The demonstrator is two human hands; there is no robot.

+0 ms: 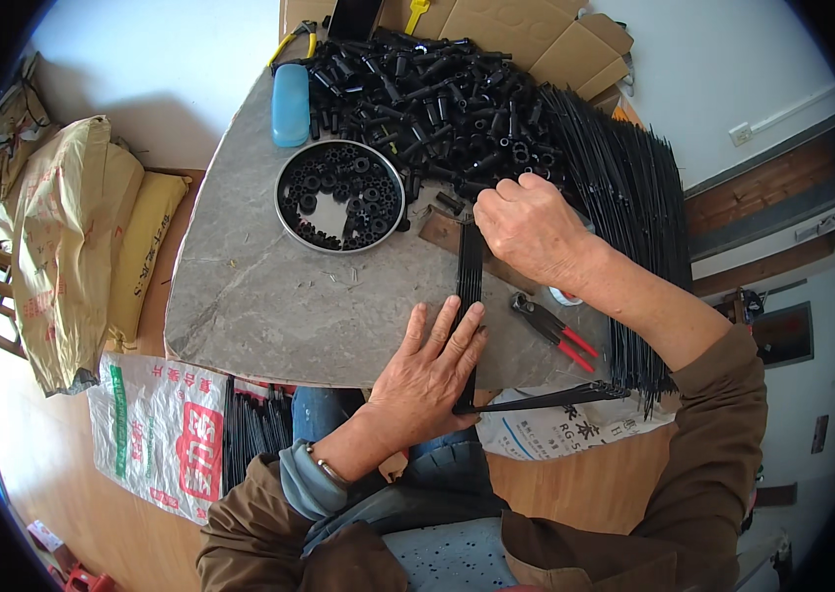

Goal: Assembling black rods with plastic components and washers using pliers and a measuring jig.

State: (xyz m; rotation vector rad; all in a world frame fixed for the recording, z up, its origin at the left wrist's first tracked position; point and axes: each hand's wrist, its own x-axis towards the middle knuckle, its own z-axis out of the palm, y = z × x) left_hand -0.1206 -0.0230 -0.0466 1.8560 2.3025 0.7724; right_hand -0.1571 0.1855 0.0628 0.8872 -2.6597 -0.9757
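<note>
A flat row of thin black strips (470,264) runs lengthwise over the table near its front edge. My left hand (427,370) lies on the lower part of it, fingers stretched out and spread. At the strips' far end, by a small wooden block (445,232), my right hand (536,227) is closed with the fingers curled; what it holds is hidden. Red-handled pincers (555,333) lie below the right wrist. Left of the strips stands a round tin (287,219) holding small black rings and ribbed round pieces.
Black tubular plastic parts (427,99) are heaped at the back. A large pile of long black strips (624,207) covers the table's right side. A blue case (290,106), yellow-handled pliers (291,44) and cardboard (496,35) lie behind. Sacks (72,247) stand at left.
</note>
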